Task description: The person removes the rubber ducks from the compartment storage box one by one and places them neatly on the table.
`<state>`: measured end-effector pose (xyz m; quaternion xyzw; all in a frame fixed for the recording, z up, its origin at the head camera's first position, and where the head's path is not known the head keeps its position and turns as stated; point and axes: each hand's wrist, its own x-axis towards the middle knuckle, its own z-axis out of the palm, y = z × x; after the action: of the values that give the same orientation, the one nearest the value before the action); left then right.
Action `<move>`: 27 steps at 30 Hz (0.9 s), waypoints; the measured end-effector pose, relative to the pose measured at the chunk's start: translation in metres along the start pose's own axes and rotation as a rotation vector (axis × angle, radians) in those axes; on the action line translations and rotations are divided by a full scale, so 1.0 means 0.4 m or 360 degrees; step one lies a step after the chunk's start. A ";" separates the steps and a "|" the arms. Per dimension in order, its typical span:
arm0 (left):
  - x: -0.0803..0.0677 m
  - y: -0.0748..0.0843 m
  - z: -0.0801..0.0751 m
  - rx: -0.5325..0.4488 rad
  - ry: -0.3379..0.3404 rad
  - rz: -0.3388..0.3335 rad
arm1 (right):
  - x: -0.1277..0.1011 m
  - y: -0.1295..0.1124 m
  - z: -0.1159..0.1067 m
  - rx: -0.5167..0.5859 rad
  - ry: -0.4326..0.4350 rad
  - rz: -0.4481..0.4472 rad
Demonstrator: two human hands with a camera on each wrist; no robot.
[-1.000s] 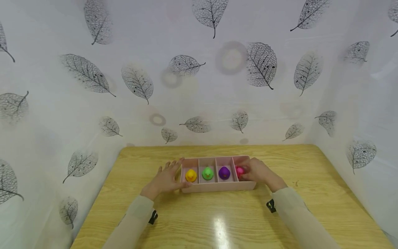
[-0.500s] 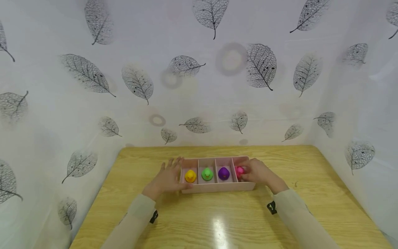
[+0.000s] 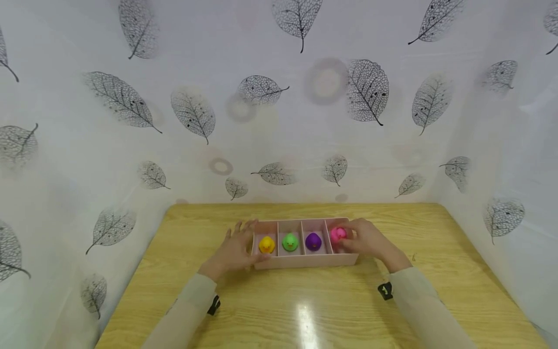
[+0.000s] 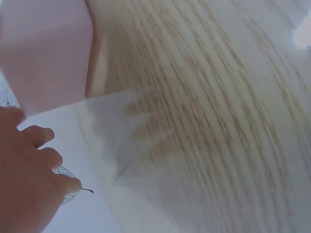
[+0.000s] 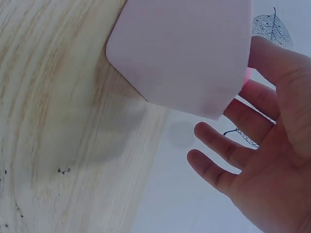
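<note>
A long pale pink box (image 3: 305,262) with dividers stands on the wooden table. It holds a yellow toy duck (image 3: 267,245), a green toy duck (image 3: 289,242), a purple toy duck (image 3: 313,242) and, in the right-end compartment, a pink toy duck (image 3: 337,234). My right hand (image 3: 368,238) pinches the pink duck between thumb and index finger, the other fingers spread beyond the box end in the right wrist view. Across the box's left end, my left hand (image 3: 233,249) grips it, thumb at the front wall and index finger at the back corner.
The wooden table (image 3: 261,310) reaches back to a pale curtain (image 3: 287,140) printed with leaf shapes, which also hangs on both sides. A black strap (image 3: 385,291) hangs by the right sleeve, another strap (image 3: 214,305) by the left.
The right hand has shifted slightly up and right, and more of the pink duck shows between its fingers. The left hand stays at the box's left end.
</note>
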<state>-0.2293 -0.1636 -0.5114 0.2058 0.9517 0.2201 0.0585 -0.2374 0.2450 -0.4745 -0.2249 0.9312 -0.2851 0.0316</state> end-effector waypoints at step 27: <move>-0.004 -0.041 0.002 -0.0183 -0.0007 -0.0057 | -0.049 0.011 -0.061 -0.0024 0.0264 0.0119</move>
<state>-0.2336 -0.1776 -0.5192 0.1855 0.9409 0.2728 0.0763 -0.2261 0.2695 -0.4577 -0.1657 0.9405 -0.2943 -0.0368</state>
